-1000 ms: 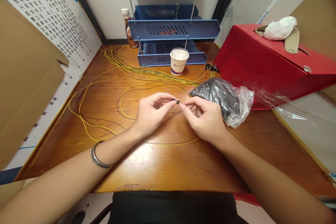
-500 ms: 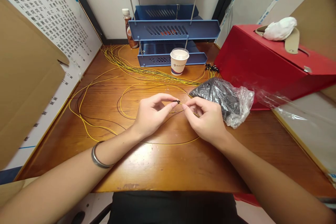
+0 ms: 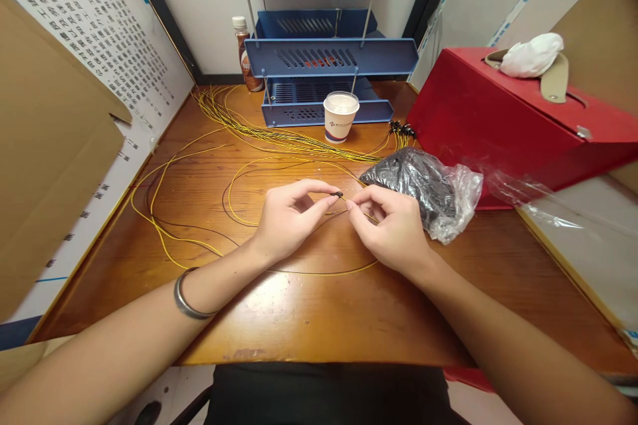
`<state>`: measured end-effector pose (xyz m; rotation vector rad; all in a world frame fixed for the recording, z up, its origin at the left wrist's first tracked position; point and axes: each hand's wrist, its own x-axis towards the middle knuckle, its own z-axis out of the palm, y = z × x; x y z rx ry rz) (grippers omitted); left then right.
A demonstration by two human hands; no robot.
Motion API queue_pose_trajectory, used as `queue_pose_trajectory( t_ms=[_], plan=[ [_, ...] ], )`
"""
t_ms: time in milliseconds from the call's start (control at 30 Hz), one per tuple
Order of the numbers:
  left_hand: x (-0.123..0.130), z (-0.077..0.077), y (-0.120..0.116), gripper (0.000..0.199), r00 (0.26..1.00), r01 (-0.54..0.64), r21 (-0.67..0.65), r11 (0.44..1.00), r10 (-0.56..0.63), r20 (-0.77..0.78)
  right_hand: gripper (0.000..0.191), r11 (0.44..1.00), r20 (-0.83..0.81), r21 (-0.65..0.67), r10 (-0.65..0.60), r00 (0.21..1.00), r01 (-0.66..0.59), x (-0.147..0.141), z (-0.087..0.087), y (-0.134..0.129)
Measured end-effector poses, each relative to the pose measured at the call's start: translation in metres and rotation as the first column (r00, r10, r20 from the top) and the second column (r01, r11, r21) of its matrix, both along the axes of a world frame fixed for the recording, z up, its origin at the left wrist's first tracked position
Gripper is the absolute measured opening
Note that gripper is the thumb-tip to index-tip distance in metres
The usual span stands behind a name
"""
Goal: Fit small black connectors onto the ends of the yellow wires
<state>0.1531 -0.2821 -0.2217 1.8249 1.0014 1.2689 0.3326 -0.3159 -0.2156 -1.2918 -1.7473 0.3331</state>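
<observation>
Black connector [image 3: 337,194] sits at the fingertips of the left hand [image 3: 290,214], above the desk [image 3: 279,329], in the gap between the two hands. Thumb and forefinger of the left hand pinch it. Thumb and forefinger of the right hand [image 3: 386,216] are pressed together on a thin yellow wire [image 3: 344,198], which appears to meet the connector just beside them. This piece looks part-way through: wire and connector are together, but whether the wire is fully seated is too small to tell.

Loose wires [image 3: 189,240] lie in wide loops to the left of the left hand and behind both hands; their ends are hard to follow, so what remains there cannot be counted. Beyond the hands stretches a wire bundle [image 3: 279,139], and past the right hand a cluster of black ends [image 3: 401,128] tops yellow wires, which I judge to be done. Just beside the right hand, a clear bag [image 3: 413,186] holds plenty of dark contents, perhaps more such parts. Farther beyond the hands stands a paper cup [image 3: 339,123].
</observation>
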Motion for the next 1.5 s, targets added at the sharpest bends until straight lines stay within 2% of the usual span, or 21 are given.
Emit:
queue_pose_trajectory(
  t_ms=[167,733,1067,1500],
  plan=[
    [-0.0001,-0.0008,0.0013,0.01,1.0,0.014,0.019,1.0,-0.013,-0.022,0.015,1.0,-0.004,-0.006,0.011,1.0,-0.011,-0.0005,-0.0006,0.0002],
    [0.0006,0.0008,-0.0004,0.012,0.999,0.051,-0.102,0.993,-0.048,0.025,0.015,1.0,0.02,-0.006,0.026,0.999,-0.026,0.0005,0.0004,-0.0002],
    [0.0021,-0.001,0.0028,0.014,0.994,-0.036,-0.132,0.991,0.049,0.097,0.011,1.0,0.015,-0.022,-0.013,1.0,0.014,-0.0002,0.0021,0.0007],
    [0.003,0.0018,0.0006,0.015,0.995,0.009,-0.16,0.987,0.007,0.101,0.012,1.0,0.029,-0.005,0.0,1.0,0.0,0.0,0.0009,0.0005]
  ],
)
